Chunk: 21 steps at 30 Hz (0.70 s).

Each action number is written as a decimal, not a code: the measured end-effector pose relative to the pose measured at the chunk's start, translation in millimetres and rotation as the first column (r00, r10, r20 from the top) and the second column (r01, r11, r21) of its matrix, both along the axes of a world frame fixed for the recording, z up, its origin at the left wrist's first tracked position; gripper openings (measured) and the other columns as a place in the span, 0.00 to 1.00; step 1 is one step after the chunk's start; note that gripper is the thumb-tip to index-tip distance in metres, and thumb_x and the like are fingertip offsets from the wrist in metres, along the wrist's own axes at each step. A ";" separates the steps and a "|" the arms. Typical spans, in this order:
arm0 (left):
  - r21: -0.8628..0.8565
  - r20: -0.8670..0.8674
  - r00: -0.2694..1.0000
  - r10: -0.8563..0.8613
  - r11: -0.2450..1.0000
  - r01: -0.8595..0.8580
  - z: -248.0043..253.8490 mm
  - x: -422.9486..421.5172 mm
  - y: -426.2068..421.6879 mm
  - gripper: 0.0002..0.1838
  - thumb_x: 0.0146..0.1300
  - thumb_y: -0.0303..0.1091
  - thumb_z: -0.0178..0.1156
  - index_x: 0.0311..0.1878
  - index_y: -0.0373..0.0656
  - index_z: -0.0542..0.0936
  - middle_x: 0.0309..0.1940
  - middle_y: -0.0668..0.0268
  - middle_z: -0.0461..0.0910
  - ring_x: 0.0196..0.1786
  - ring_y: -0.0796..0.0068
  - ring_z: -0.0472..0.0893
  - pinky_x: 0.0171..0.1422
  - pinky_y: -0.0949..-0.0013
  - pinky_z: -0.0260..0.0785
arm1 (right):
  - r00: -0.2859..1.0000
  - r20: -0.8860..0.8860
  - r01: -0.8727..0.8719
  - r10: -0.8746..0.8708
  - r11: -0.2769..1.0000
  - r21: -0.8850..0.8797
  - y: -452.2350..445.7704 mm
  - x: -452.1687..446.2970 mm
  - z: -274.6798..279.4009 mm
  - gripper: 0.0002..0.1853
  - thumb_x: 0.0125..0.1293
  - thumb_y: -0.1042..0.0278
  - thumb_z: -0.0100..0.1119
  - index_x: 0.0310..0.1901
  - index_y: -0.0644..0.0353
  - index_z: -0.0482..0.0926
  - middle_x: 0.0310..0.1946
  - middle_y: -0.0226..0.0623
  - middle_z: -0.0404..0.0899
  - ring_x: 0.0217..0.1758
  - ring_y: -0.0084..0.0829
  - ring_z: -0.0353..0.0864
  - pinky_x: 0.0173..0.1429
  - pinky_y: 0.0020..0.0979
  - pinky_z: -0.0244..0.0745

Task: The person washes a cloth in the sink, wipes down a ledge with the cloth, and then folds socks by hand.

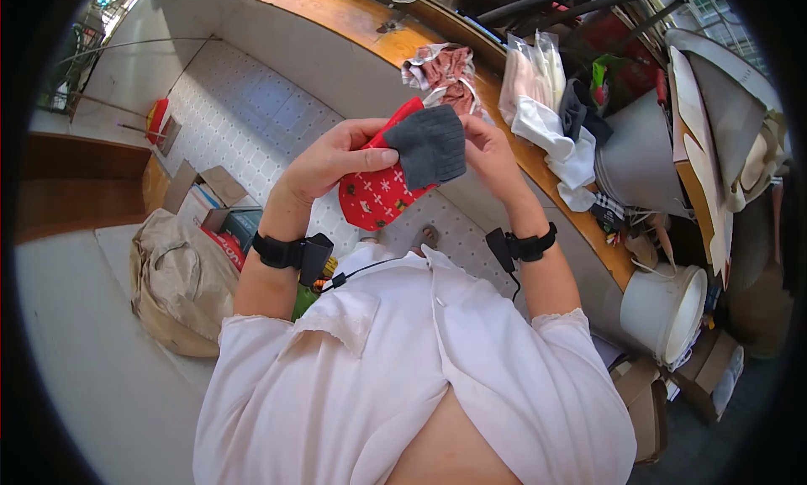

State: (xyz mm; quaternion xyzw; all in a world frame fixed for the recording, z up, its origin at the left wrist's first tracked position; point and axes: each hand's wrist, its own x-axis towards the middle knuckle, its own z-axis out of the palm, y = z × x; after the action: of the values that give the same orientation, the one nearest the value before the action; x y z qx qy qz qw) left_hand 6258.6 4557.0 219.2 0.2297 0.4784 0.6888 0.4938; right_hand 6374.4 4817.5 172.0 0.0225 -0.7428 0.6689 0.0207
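My left hand (pixel 357 153) is closed on a red pouch-like cloth (pixel 374 199) with white snowflakes and small figures. Its thumb presses a dark grey ribbed sock (pixel 429 147) against the red cloth; whether the sock is partly inside it I cannot tell. At the sock's right edge, my right hand (pixel 492 157) pinches the ribbed end, with some fingertips hidden behind it. Both items are held up in front of my chest, above the tiled floor. Just beyond them, a reddish patterned cloth (pixel 450 71) lies on the wooden ledge.
White socks (pixel 555 144), a dark sock (pixel 586 111) and plastic-wrapped items (pixel 534 69) lie along the wooden ledge (pixel 336 23). To the right stand a grey bucket (pixel 643 161) and a white bucket (pixel 660 308). A beige bag (pixel 181 283) sits at left beside an open box (pixel 210 187).
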 end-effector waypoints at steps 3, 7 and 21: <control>-0.187 -0.230 0.973 0.005 0.981 -0.049 -8.3 -2.4 -13.4 0.27 0.69 0.41 0.73 0.66 0.35 0.82 0.51 0.63 0.89 0.50 0.78 0.87 0.57 0.71 0.80 | 0.973 0.113 0.226 -0.201 0.926 -0.302 9.7 8.8 -21.3 0.05 0.72 0.75 0.59 0.46 0.63 0.82 0.44 0.24 0.83 0.51 0.16 0.77 0.59 0.24 0.71; -0.306 -0.624 0.779 0.056 0.900 -0.310 -22.3 -2.4 -14.6 0.21 0.66 0.37 0.72 0.59 0.37 0.86 0.41 0.61 0.91 0.42 0.77 0.87 0.49 0.67 0.80 | 0.954 0.074 0.299 -0.291 0.935 -0.191 20.3 21.8 -32.4 0.07 0.71 0.73 0.52 0.44 0.61 0.80 0.40 0.23 0.80 0.43 0.14 0.74 0.50 0.21 0.68; -0.195 0.251 0.921 0.298 0.948 -0.253 -112.0 13.1 27.9 0.23 0.83 0.42 0.55 0.73 0.42 0.74 0.61 0.62 0.85 0.60 0.72 0.86 0.68 0.61 0.79 | 0.838 -0.340 0.521 -0.426 0.811 0.268 -32.3 26.6 18.7 0.11 0.70 0.71 0.68 0.51 0.56 0.79 0.49 0.31 0.87 0.42 0.26 0.84 0.51 0.31 0.77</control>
State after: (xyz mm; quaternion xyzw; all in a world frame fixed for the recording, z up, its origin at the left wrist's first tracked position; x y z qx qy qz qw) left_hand 6271.7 4585.0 107.2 0.0213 0.4855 0.7366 0.4704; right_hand 6400.9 4785.2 190.7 -0.0728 -0.8215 0.4900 0.2824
